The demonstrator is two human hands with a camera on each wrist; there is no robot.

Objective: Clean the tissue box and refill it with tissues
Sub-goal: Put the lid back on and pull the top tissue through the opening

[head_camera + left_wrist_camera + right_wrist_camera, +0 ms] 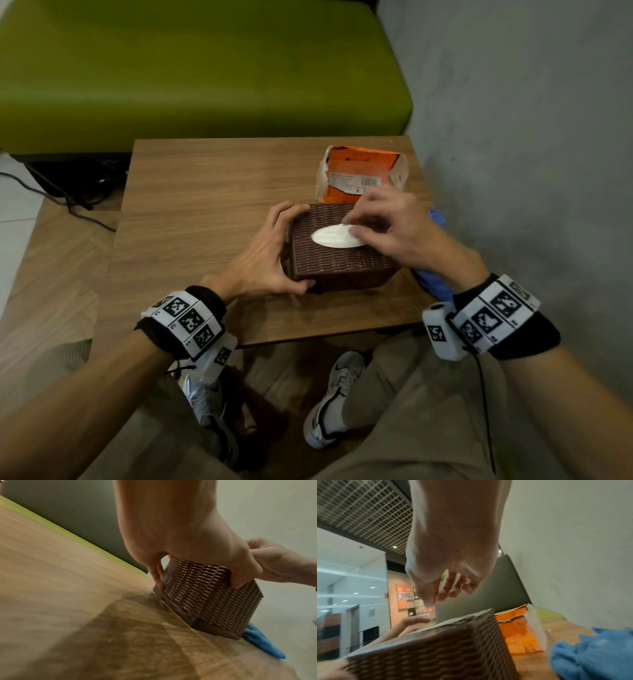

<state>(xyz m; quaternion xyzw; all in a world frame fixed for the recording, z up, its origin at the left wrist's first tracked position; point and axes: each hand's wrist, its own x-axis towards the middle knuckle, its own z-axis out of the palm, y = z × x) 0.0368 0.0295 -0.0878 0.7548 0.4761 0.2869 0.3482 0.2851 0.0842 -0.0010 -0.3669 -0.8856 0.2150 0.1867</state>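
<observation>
A brown woven tissue box (342, 263) stands on the wooden table (205, 212). A white tissue (334, 237) fills the oval opening in its lid. My left hand (289, 246) grips the box's left end, fingers on the far side and thumb on the near side; in the left wrist view the fingers (157, 574) press the box (205, 599) wall. My right hand (351, 226) hovers over the lid, thumb and forefinger pinching the tissue's right end. In the right wrist view the right hand (436, 600) sits just above the box (436, 649), and the tissue is hidden.
An opened orange tissue packet (363, 174) lies just behind the box. A blue cloth (435, 284) lies at the table's right edge beside a grey wall. A green sofa (171, 68) stands beyond the table. My knees and shoes are below the near edge.
</observation>
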